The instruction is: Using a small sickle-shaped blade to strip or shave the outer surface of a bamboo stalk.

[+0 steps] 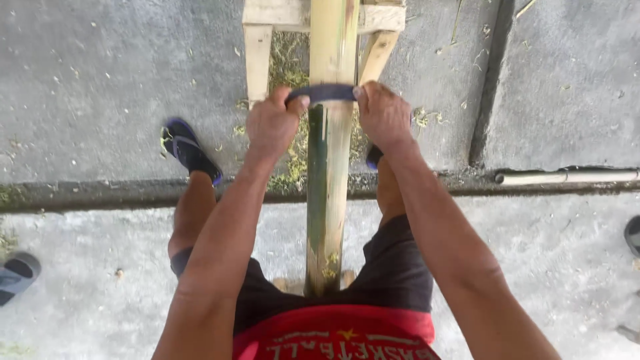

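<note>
Single head-worn view, looking steeply down from close above, facing forward over the person's lap to the concrete floor (100,87)

The bamboo pole (330,167) is pale yellow-tan, with a dark green strip of skin along its left side below the blade and faint green streaks near the top. The drawknife blade (325,93) across it is dark blue-grey. The wooden stand (257,47) is light, creamy tan. The flip-flop (189,149) on the left foot is dark navy with bright blue edging. The shorts (393,270) are black-brown, and the shirt (337,333) is red with yellow lettering and a small yellow star. The concrete floor (100,80) is mottled grey, flecked with pale green-yellow shavings (290,67). A grey sandal (17,275) lies at the left edge, and a pale beige pipe (567,177) at the right
</note>
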